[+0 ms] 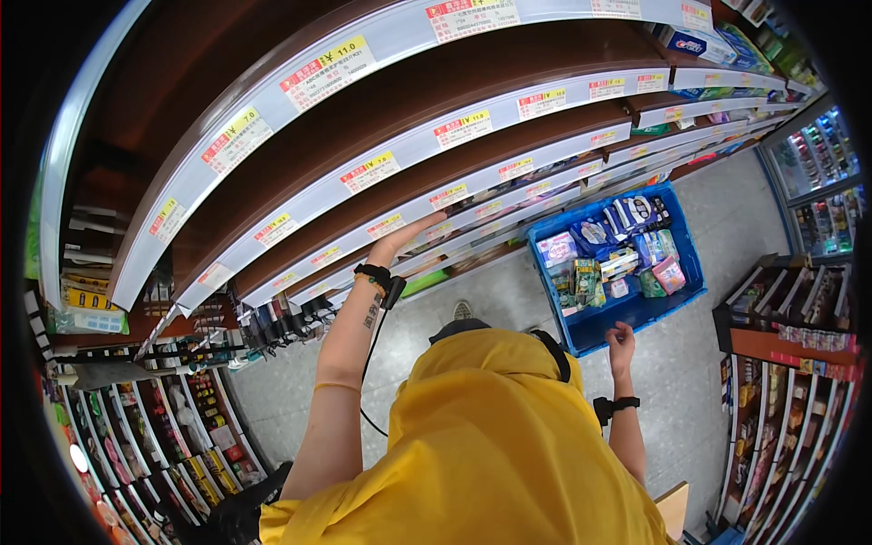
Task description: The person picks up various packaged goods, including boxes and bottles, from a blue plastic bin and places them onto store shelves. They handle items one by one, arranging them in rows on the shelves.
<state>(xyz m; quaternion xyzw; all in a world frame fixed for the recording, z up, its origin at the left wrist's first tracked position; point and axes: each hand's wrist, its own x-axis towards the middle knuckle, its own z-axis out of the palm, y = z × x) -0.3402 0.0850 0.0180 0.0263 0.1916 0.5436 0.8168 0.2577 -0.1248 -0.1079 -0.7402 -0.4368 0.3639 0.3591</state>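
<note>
My left hand (424, 223) reaches to the front of a middle shelf (402, 225), beside its price-tag strip. Its fingertips are hidden or too small to make out, so a grip cannot be told. My right hand (620, 336) hangs by the near rim of a blue plastic crate (696, 252), fingers loosely bent, nothing seen in it. Packaged goods lie in the crate: a white-and-pink pack (557, 249), dark blue packs (591, 234), a pink pack (669, 274) and green packs (587, 279). The crate stands on the floor, right of centre.
Brown shelves with white label strips (381, 170) curve across the front. Toothpaste boxes (695, 44) sit at upper right. A glass-door cooler (817, 160) stands far right, above a display rack (783, 313). Stocked shelves (157, 436) line the lower left. Grey tiled floor (490, 286) lies between.
</note>
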